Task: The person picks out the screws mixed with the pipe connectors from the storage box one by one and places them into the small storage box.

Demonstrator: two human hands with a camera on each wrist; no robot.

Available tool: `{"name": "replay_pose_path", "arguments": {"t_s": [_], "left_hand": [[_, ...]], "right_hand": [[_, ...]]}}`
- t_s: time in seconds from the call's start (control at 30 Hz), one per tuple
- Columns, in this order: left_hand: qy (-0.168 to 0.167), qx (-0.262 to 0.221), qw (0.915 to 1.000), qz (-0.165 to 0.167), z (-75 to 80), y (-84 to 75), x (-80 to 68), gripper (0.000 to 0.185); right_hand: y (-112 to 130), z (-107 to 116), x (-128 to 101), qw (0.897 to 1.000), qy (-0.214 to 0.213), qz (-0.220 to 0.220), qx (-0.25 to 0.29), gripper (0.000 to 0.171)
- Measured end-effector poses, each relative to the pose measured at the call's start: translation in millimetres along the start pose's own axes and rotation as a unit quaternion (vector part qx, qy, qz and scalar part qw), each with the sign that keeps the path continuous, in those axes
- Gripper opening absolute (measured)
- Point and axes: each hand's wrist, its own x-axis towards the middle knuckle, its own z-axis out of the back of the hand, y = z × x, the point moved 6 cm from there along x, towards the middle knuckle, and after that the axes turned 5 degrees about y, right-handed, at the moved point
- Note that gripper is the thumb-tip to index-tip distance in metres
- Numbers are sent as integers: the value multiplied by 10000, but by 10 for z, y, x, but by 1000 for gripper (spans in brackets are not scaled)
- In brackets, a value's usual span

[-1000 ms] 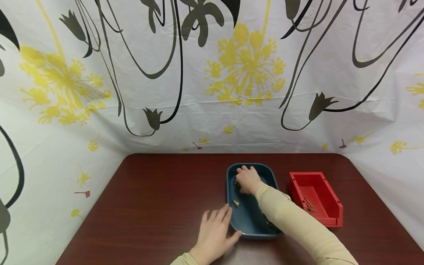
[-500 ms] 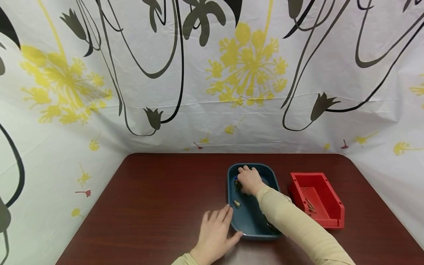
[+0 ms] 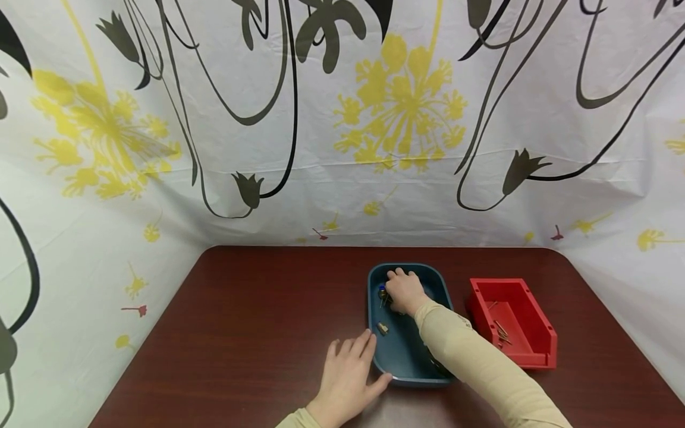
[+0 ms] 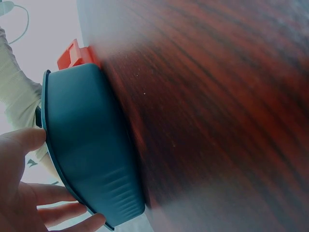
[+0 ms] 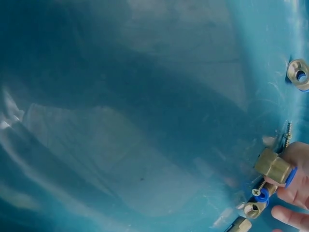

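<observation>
My left hand lies at the near left side of a dark blue tray. Its fairly straight fingers and thumb touch the rim, as the left wrist view also shows. My right hand reaches down into the far part of the tray. In the right wrist view, its fingers touch a brass fitting with a blue collar; whether they pinch it is unclear. Around them lie more brass fittings and screws. Another fitting sits apart near the tray wall. One loose brass fitting lies near the left hand.
Right of the tray stands a red bin with several screws inside. Both containers are on a dark reddish wooden table. Patterned white cloth hangs behind and along the sides. My right forearm crosses the tray's near right part.
The right hand has shifted slightly, showing more of the blue-collared fitting at its left in the head view. The left hand stays at the rim.
</observation>
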Motion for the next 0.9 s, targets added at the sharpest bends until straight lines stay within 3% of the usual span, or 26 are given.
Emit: {"name": "replay_pose_path", "arguments": {"t_s": [0.9], "left_hand": [[89, -9, 10000, 45, -6, -5, 8, 65]], "right_hand": [[127, 74, -40, 9999, -127, 106, -23, 15]]}}
